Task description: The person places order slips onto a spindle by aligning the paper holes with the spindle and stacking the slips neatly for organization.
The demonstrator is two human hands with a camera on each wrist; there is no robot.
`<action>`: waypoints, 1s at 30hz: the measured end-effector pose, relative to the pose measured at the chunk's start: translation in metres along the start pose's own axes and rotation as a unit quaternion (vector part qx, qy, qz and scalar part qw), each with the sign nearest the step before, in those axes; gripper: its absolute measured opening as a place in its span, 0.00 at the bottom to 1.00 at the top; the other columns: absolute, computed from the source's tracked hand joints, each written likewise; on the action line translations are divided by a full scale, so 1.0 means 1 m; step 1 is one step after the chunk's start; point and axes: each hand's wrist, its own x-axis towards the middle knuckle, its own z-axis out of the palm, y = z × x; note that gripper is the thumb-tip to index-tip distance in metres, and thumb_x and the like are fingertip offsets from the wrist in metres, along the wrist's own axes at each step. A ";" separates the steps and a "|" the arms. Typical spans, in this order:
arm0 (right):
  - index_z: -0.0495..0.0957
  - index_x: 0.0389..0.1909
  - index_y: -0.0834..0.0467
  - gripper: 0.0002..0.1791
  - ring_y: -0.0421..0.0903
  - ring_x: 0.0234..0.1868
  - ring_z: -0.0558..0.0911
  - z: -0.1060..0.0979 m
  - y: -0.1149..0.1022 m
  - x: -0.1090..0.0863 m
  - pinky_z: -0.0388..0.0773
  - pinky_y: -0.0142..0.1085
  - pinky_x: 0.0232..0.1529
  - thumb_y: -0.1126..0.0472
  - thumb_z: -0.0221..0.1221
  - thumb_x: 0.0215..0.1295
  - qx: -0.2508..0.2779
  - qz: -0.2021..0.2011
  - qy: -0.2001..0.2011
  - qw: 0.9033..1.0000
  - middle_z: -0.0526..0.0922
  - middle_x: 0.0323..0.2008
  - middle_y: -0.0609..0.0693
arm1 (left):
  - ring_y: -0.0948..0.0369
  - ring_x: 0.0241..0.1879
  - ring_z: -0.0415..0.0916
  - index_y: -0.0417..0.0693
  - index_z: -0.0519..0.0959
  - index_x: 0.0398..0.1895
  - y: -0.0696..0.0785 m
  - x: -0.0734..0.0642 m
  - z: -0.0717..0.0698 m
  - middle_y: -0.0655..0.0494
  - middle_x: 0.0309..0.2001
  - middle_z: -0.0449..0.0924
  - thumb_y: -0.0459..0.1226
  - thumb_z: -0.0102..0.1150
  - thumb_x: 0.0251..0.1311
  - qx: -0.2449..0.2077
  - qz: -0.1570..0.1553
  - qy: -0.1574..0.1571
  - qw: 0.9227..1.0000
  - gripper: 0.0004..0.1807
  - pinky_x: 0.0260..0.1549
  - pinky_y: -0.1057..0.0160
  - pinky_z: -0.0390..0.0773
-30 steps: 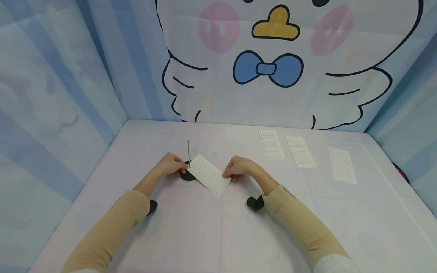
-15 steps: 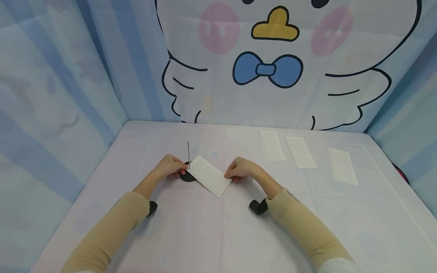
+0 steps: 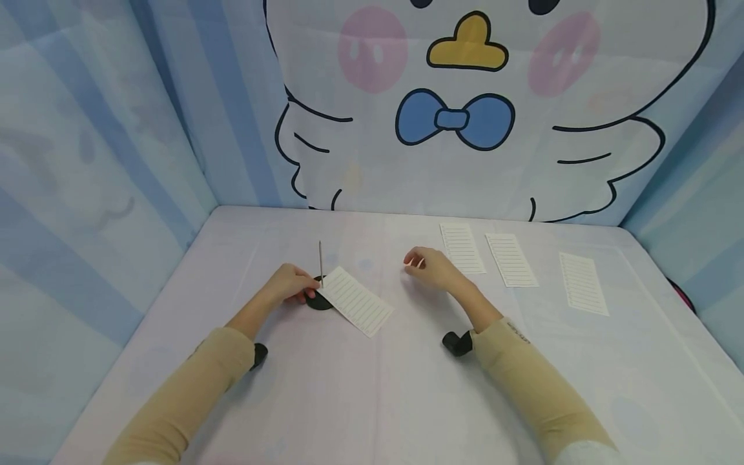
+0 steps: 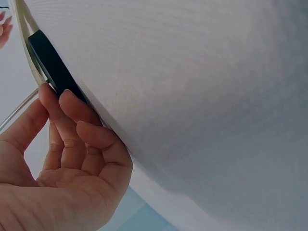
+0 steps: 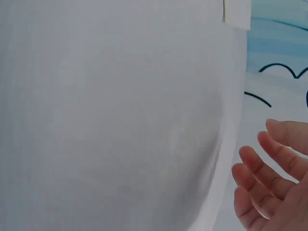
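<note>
A bill spike stands at the table's middle left, its thin metal pin (image 3: 320, 257) upright on a round black base (image 3: 318, 301). My left hand (image 3: 290, 283) pinches the near-left corner of a white lined paper slip (image 3: 359, 305) close beside the pin. That slip slants down to the right and overlaps part of the base. In the left wrist view, thumb and index fingertips meet at the slip's edge (image 4: 28, 53), next to the dark base (image 4: 50, 62). My right hand (image 3: 431, 266) hovers right of the slip, fingers loosely bent, holding nothing; the right wrist view shows its fingers (image 5: 260, 168) spread apart.
Farther right lie three more lined slips: one left (image 3: 463, 248), one middle (image 3: 512, 259), one right (image 3: 584, 283). Black wrist cameras (image 3: 458, 343) jut from both sleeves. Printed curtains (image 3: 453, 181) enclose the table at the back and sides.
My right hand has let go of the slip's right end and moved up and right, its fingers loosening. The left hand stays at the pin, still pinching the slip.
</note>
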 end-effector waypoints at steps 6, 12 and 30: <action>0.67 0.53 0.65 0.19 0.58 0.49 0.70 -0.023 0.021 0.014 0.66 0.49 0.50 0.63 0.54 0.63 -0.062 0.038 0.014 0.997 0.71 0.48 0.63 | 0.65 0.17 0.72 0.36 0.79 0.38 0.000 0.000 -0.001 0.62 0.17 0.77 0.38 0.58 0.55 0.001 0.002 -0.004 1.000 0.14 0.22 0.67 0.65; 0.60 0.61 0.62 0.25 0.63 0.59 0.62 -0.038 0.047 0.022 0.59 0.56 0.56 0.59 0.53 0.65 -0.147 0.089 0.016 0.985 0.62 0.59 0.65 | 0.65 0.17 0.71 0.36 0.80 0.39 -0.001 0.001 -0.001 0.62 0.16 0.76 0.38 0.59 0.54 0.007 -0.002 -0.004 1.000 0.14 0.21 0.68 0.65; 0.46 0.67 0.68 0.33 0.67 0.65 0.48 -0.055 0.082 0.026 0.43 0.59 0.62 0.55 0.45 0.69 -0.180 0.185 0.028 0.966 0.49 0.65 0.70 | 0.65 0.17 0.70 0.37 0.79 0.40 0.001 0.002 0.000 0.64 0.16 0.76 0.39 0.58 0.55 0.010 -0.013 -0.007 1.000 0.14 0.22 0.67 0.64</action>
